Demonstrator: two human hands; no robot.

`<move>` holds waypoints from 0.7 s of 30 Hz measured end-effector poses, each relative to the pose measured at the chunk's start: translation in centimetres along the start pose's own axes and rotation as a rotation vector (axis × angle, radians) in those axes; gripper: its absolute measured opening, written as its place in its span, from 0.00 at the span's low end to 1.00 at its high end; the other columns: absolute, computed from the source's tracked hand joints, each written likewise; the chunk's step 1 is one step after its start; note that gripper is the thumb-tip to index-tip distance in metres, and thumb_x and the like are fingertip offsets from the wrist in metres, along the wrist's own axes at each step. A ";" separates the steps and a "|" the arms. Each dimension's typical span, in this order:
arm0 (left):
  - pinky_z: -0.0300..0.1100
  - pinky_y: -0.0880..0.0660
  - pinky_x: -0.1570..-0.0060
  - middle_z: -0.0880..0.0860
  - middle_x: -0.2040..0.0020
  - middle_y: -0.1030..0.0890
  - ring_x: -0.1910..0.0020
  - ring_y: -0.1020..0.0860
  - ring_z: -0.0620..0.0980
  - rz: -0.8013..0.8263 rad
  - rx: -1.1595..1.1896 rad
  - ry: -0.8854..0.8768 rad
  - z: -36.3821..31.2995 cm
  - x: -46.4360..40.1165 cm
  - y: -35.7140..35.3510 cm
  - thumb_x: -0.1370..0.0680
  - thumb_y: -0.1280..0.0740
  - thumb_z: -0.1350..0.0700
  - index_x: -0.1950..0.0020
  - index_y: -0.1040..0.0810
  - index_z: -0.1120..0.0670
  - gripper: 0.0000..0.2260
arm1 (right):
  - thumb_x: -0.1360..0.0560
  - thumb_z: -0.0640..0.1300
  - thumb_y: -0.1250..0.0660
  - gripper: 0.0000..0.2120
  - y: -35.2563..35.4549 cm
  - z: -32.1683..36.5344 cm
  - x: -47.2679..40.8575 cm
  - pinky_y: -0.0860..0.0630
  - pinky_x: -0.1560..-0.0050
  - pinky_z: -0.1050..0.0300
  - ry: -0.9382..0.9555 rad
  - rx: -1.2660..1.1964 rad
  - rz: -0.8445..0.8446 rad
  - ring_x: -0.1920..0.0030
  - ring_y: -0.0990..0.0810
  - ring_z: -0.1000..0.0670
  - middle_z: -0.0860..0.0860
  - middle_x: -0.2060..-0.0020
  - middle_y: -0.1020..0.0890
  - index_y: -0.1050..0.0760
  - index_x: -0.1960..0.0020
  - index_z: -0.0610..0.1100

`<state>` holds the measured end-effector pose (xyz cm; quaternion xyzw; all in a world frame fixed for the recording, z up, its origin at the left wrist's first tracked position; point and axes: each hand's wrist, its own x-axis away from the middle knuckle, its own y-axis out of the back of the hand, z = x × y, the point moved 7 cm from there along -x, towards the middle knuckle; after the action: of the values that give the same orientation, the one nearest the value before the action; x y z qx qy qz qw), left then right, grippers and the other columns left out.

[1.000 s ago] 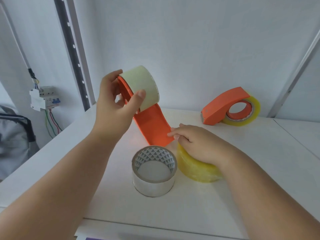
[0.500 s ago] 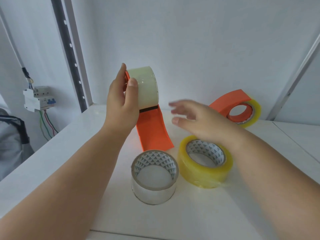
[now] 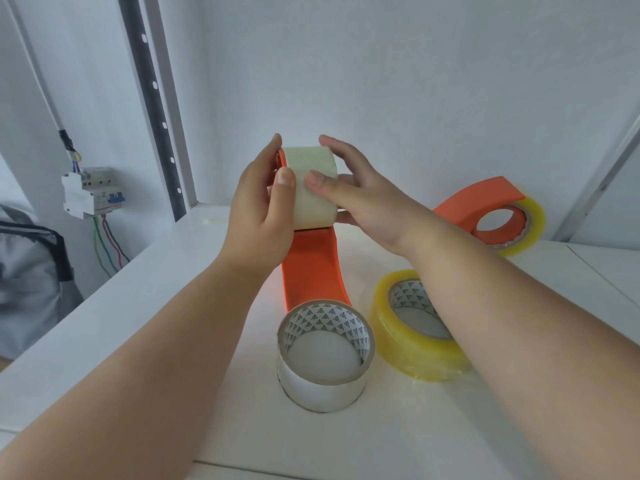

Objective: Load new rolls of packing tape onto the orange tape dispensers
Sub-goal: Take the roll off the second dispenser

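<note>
An orange tape dispenser [image 3: 311,271] stands tilted at the middle of the white table, carrying a pale clear tape roll [image 3: 310,188] at its top. My left hand [image 3: 263,209] grips the roll and dispenser from the left, thumb on the tape's face. My right hand [image 3: 360,199] holds the roll's right side, thumb pressed on its face. A nearly spent roll with a patterned core [image 3: 325,358] stands in front. A yellow tape roll [image 3: 412,330] lies flat to its right, partly under my right forearm. A second orange dispenser [image 3: 485,206] loaded with yellow tape sits at the back right.
The white table [image 3: 156,306] ends at a wall behind and an edge on the left. A perforated metal upright [image 3: 152,109] rises at the back left. A circuit breaker with wires [image 3: 91,194] hangs on the left wall, above a grey bag [image 3: 27,282].
My right hand lifted off the yellow roll on the table and moved up to the clear roll on the dispenser. My left hand turned the dispenser to face me.
</note>
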<state>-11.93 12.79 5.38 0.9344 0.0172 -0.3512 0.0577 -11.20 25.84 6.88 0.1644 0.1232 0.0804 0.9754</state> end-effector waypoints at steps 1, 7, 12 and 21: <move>0.33 0.33 0.37 0.44 0.33 0.32 0.34 0.32 0.36 0.008 0.004 0.005 -0.1 0.1 -0.1 0.23 0.47 0.42 0.26 0.38 0.54 0.28 | 0.26 0.52 0.32 0.32 0.1 -0.2 0.1 0.24 0.40 0.52 0.000 -0.032 -0.006 0.46 0.18 0.52 0.50 0.45 0.19 0.43 0.27 0.57; 0.53 0.26 0.41 0.52 0.34 0.27 0.38 0.26 0.52 -0.048 -0.004 0.056 0.2 0.0 0.9 0.26 0.48 0.38 0.30 0.33 0.50 0.28 | 0.33 0.64 0.32 0.39 1.8 -2.4 0.3 0.22 0.44 0.51 -0.078 -0.164 -0.140 0.46 0.18 0.52 0.53 0.44 0.20 0.40 0.27 0.54; 0.59 0.27 0.41 0.52 0.35 0.27 0.38 0.25 0.57 -0.027 -0.001 0.093 1.5 0.2 1.1 0.26 0.46 0.36 0.30 0.33 0.46 0.27 | 0.34 0.63 0.34 0.37 4.9 -1.6 2.2 0.23 0.44 0.52 -0.031 -0.125 -0.304 0.47 0.18 0.54 0.53 0.45 0.20 0.37 0.29 0.50; 0.35 0.34 0.36 0.45 0.33 0.29 0.33 0.32 0.41 -0.006 -0.054 0.108 1.4 0.3 0.9 0.22 0.48 0.44 0.27 0.35 0.50 0.24 | 0.41 0.67 0.28 0.39 2.3 -1.4 8.4 0.28 0.36 0.45 0.007 0.011 -0.058 0.40 0.22 0.56 0.55 0.38 0.24 0.37 0.32 0.64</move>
<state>-12.59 11.72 4.24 0.9500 0.0327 -0.2998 0.0809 -3.78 30.04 4.57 0.1658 0.1319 0.0520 0.9759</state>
